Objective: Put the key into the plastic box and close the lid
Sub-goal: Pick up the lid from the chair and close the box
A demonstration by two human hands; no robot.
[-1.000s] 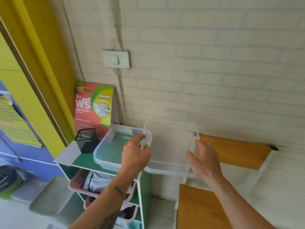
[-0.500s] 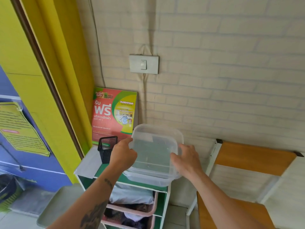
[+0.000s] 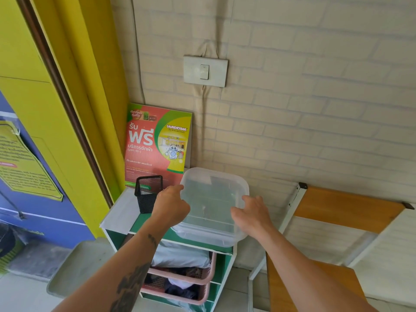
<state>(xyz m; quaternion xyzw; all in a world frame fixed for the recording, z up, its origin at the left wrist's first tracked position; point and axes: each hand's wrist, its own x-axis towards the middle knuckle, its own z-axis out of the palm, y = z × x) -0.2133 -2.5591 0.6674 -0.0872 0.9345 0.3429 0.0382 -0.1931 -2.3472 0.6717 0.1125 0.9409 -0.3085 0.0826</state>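
Note:
A clear plastic box [image 3: 209, 238] stands on top of a small green and white shelf unit [image 3: 117, 212], against the brick wall. Its clear lid [image 3: 213, 194] lies flat over the box. My left hand [image 3: 171, 206] grips the lid's left edge, fingers curled at the rim. On the lid's right edge rests my right hand [image 3: 252, 216], with its fingers over the rim. The key does not show through the cloudy plastic.
A black mesh pen cup [image 3: 147, 193] stands just left of the box, close to my left hand. A red and green laundry sign [image 3: 155, 145] leans on the wall behind. Pink drawers [image 3: 180, 278] fill the shelf below. A wooden chair [image 3: 337, 212] stands to the right.
One second ago both hands held the lid tilted to the right of the open box. They carried it left and set it down over the box.

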